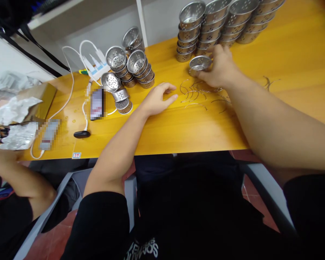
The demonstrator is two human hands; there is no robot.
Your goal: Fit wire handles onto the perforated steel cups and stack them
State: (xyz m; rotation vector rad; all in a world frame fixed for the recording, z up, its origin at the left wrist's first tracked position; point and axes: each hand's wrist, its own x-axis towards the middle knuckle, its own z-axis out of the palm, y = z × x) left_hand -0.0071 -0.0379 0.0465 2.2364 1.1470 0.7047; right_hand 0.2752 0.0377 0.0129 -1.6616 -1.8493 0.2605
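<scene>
My right hand (218,68) grips the rim of a small perforated metal cup (199,63), which is upright in front of the tall stacks of cups (188,36). Below it, thin curved wires (193,95) lie scattered on the yellow table (178,133). My left hand (161,98) rests near the table surface with fingers apart and nothing in it. It is between the wires and a second group of stacked cups (139,66) to the left.
On the left are a phone (97,104), another phone (50,134), a black object (81,134), white cables and a power strip (99,66). A person's arm (24,180) shows at the far left, near a cardboard box (40,99) and plastic bags.
</scene>
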